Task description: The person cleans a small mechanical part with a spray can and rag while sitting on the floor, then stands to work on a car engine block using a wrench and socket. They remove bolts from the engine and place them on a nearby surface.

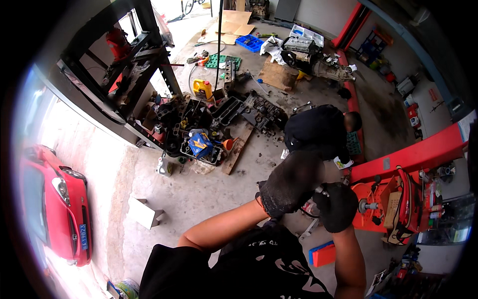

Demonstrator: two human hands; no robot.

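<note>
Both of my hands wear dark gloves and are raised close together near the lower middle. My left hand (291, 184) is blurred at its upper part, so its fingers are hard to make out. My right hand (336, 207) is closed round a small metal fitting (320, 191), just beside the left glove. A dark hose (308, 213) curves below the two gloves.
A co-worker in dark clothing (313, 127) bends over beside the red lift (403, 147). Engine parts (261, 112) and boards (235, 152) lie on the floor. An orange cart (371, 219) stands at right, a white panel (142, 212) and red car (62, 209) at left.
</note>
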